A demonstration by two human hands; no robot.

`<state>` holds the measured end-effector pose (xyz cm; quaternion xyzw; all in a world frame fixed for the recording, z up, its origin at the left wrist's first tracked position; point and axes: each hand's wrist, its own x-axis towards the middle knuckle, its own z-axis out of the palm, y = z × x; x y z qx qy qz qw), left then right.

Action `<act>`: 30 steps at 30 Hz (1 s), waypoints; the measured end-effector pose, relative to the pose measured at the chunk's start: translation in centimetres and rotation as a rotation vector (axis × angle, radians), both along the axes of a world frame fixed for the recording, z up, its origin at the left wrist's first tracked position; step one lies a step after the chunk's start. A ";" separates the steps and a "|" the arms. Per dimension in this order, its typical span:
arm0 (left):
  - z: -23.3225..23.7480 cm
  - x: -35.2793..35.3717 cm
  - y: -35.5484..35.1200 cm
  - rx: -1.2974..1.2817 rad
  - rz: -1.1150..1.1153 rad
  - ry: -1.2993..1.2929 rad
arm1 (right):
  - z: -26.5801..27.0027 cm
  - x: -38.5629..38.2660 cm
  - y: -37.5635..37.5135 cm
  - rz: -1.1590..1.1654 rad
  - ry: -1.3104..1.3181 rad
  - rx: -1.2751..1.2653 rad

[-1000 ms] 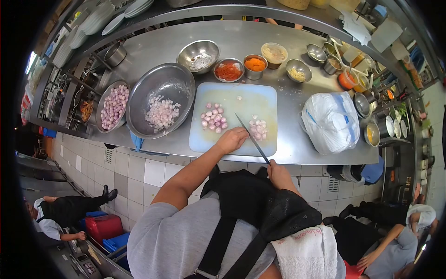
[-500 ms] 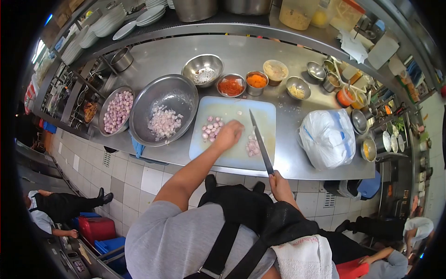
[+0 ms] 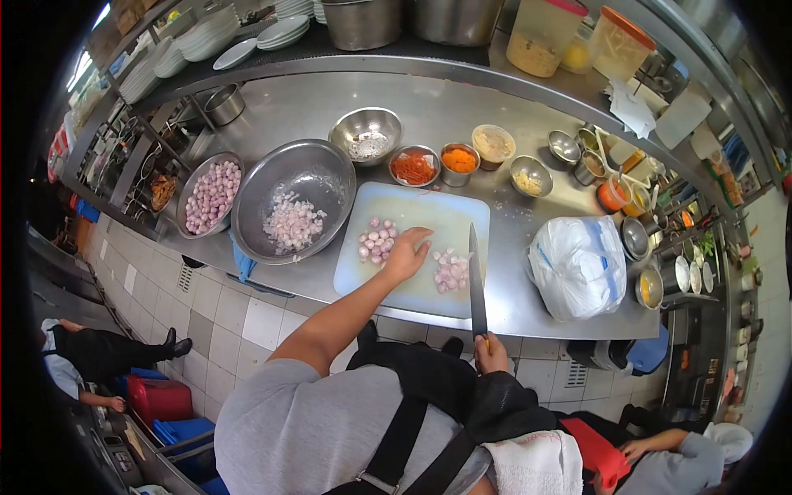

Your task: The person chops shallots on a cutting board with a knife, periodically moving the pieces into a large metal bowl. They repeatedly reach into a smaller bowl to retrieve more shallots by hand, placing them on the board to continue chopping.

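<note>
My right hand [image 3: 491, 354] is closed round the handle of a long kitchen knife [image 3: 477, 289]. Its blade points away from me over the right side of the pale cutting board [image 3: 412, 204]. My left hand [image 3: 406, 254] hovers over the board with its fingers apart and no visible object in them. Just left of that hand lies a cluster of peeled shallots [image 3: 376, 240]. Between it and the blade is a small heap of cut shallots [image 3: 452, 271]. A large steel bowl [image 3: 326, 177] to the left contains chopped shallots [image 3: 294, 223].
Farther left stands a bowl of whole shallots [image 3: 214, 196]. Behind the board are an empty-looking steel bowl [image 3: 386, 124], red paste [image 3: 412, 167] and an orange ingredient [image 3: 459, 159]. A white plastic bag [image 3: 577, 268] sits at right. Other people are at both lower edges.
My left hand has shifted slightly and its fingers have spread. The knife has turned more upright in view, and its tip has moved right. More of the cut heap shows.
</note>
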<state>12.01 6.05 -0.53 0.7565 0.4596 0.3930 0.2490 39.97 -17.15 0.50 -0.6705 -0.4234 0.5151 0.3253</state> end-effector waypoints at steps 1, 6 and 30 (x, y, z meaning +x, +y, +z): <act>-0.5 0.4 -0.4 -0.095 0.127 -0.139 | 0.8 -0.1 0.5 -0.041 0.164 -0.136; -2.0 6.7 -4.5 -0.748 0.055 -0.989 | 0.0 1.5 2.5 0.068 0.693 -0.348; -5.1 5.8 -2.1 -0.016 -0.114 0.018 | -8.9 3.2 -5.0 -0.141 0.497 -0.251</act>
